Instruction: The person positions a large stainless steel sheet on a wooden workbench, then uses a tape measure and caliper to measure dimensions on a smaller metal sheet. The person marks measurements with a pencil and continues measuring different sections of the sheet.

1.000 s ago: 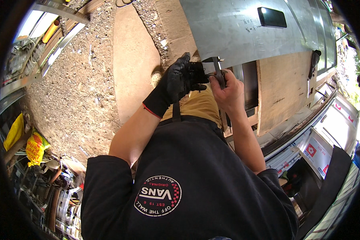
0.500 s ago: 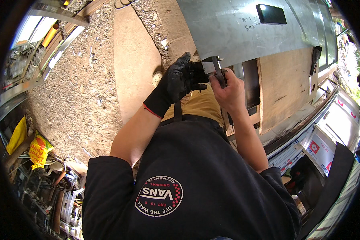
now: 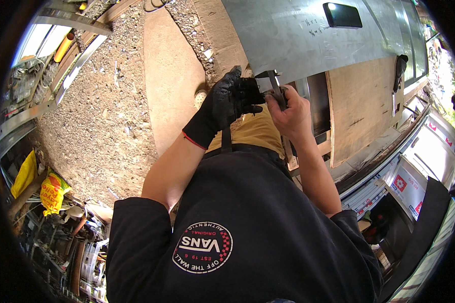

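Observation:
My right hand (image 3: 293, 116), bare, is closed around a grey metal caliper (image 3: 275, 86). The jaws of the caliper stick out at its far end, over the near corner of a metal sheet. Just to the left, my left hand (image 3: 226, 98) wears a black glove with a red cuff edge. Its fingers are bent toward the caliper and meet it or come very close. Dark on dark, whatever sits in the gloved fingers is not distinguishable.
The grey metal sheet (image 3: 293, 48) carries handwritten marks and a black phone (image 3: 343, 15). A plywood board (image 3: 361, 108) lies nearer on the right, with a dark-handled tool (image 3: 399, 73) at its far edge. Gravel ground (image 3: 98, 121) stretches left; yellow bags (image 3: 53, 192) and scrap pile up at lower left.
Both hands and the caliper keep nearly the same pose. The whole view has shifted very slightly.

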Motion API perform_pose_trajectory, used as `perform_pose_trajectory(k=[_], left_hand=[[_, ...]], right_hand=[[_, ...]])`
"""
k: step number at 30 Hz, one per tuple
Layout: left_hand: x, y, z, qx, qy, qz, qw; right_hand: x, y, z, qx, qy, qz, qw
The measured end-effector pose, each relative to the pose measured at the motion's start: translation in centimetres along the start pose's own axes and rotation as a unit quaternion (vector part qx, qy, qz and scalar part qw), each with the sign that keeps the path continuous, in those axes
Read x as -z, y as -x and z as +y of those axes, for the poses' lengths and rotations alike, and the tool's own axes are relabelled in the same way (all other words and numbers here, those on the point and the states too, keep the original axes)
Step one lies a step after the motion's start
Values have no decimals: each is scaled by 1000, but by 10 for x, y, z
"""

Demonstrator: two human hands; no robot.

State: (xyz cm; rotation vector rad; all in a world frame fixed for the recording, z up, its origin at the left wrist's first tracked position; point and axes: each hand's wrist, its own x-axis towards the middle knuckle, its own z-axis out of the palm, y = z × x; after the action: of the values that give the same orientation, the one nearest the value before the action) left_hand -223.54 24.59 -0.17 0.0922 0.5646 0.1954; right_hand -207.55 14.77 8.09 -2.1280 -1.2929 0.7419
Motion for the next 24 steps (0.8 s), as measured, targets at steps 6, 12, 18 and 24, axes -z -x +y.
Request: perform_pose_trajectory(k=[6,12,18,24], left_hand=[[-1,1,0,-1,-2,1,1000],[1,1,-2,-13,19,-14,1000],[4,-5,-7,-41,23,-23,999],[8,-6,-11,-61,-14,-7,998]], right_hand=[[0,1,1,-6,6,-4,1000],[-3,1,3,1,-1,8,1000],[-2,0,4,-2,-9,5,1000],[-2,-1,6,-18,8,1,1000]])
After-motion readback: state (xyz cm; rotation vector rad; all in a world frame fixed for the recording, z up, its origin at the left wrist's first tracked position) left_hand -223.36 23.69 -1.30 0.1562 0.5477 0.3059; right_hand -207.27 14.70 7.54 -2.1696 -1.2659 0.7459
